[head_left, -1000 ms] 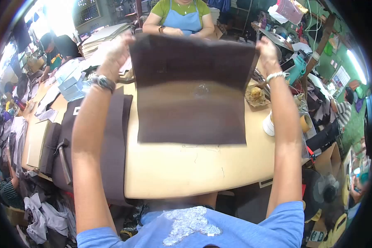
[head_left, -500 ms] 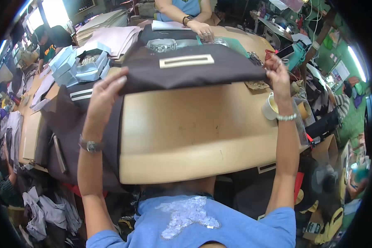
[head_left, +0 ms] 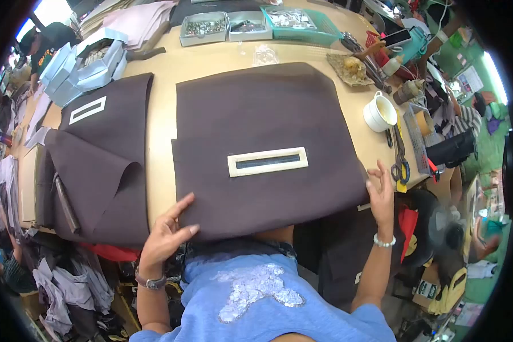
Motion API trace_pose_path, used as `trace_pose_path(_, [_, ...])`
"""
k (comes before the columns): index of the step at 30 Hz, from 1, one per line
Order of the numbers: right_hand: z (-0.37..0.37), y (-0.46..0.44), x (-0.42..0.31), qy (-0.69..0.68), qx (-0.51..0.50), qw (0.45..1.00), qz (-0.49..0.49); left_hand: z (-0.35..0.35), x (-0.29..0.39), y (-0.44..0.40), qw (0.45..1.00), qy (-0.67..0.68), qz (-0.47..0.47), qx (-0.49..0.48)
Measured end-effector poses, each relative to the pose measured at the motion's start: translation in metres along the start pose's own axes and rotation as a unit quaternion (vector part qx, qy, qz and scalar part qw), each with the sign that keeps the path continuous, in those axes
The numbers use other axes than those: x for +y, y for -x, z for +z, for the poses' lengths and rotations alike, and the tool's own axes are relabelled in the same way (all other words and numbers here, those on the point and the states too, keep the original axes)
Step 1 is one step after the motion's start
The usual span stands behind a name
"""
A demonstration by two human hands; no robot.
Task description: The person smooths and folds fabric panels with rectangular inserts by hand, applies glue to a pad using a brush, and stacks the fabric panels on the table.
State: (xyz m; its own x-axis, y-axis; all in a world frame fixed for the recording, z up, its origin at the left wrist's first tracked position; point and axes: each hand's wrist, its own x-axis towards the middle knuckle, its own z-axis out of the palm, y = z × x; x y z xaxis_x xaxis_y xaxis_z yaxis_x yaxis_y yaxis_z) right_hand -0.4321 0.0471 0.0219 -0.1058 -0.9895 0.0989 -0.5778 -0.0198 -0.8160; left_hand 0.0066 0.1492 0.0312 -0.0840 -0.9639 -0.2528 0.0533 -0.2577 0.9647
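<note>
Dark fabric panel [head_left: 262, 114] down on the worktop [head_left: 161, 142], just beyond both hands' fingers, pale rectangular frame [head_left: 268, 170] already on it! Left hand [head_left: 161, 242] spread wide, right hand [head_left: 383, 199] loosely parted, neither visibly gripping; left-side edges remain stepped.

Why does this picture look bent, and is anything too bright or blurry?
Head view: likely a wide lens, as the scene bows and the corners are black; glare whites out the window and wall lamp; the fan-like shape is smeared; the dark sheet looks fairly sharp.
</note>
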Motion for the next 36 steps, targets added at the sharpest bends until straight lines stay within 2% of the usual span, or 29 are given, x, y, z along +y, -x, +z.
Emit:
trace_pose_path(1, [0.002, -0.007, 0.001, 0.020, 0.011, 0.999, -0.031, -0.003, 0.002, -0.009, 0.999, -0.042, 0.006, 0.008])
trace_pose_path(3, [0.011, -0.035, -0.004, 0.048, 0.000, 0.998, -0.027, -0.008, 0.005, -0.035, 0.997, -0.043, 0.025, 0.054])
trace_pose_path(6, [0.033, -0.083, -0.015, 0.024, -0.031, 0.999, -0.018, -0.025, 0.004, -0.084, 0.964, -0.229, 0.097, 0.092])
trace_pose_path(8, [0.047, -0.107, -0.035, -0.003, -0.067, 0.998, 0.000, -0.025, 0.015, -0.105, 0.953, -0.265, 0.098, 0.108])
trace_pose_path(9, [0.052, -0.121, -0.036, 0.035, -0.058, 0.997, -0.027, -0.025, 0.020, -0.115, 0.947, -0.284, 0.099, 0.116])
trace_pose_path(11, [0.062, -0.149, -0.026, 0.114, -0.036, 0.990, -0.078, -0.031, 0.025, -0.135, 0.937, -0.297, 0.125, 0.137])
trace_pose_path(15, [0.080, -0.193, -0.022, 0.044, 0.003, 0.996, -0.075, -0.043, 0.032, -0.176, 0.905, -0.336, 0.187, 0.184])
trace_pose_path(19, [0.100, -0.229, -0.014, 0.041, 0.030, 0.994, -0.096, -0.049, 0.036, -0.210, 0.895, -0.364, 0.154, 0.206])
trace_pose_path(23, [0.110, -0.252, -0.011, 0.068, 0.049, 0.985, -0.149, -0.059, 0.024, -0.234, 0.868, -0.390, 0.209, 0.227])
trace_pose_path(28, [0.115, -0.266, -0.016, 0.090, 0.043, 0.985, -0.138, -0.065, 0.023, -0.244, 0.842, -0.423, 0.228, 0.244])
trace_pose_path(36, [0.122, -0.279, -0.009, 0.120, 0.071, 0.975, -0.176, -0.060, 0.031, -0.244, 0.833, -0.443, 0.202, 0.262])
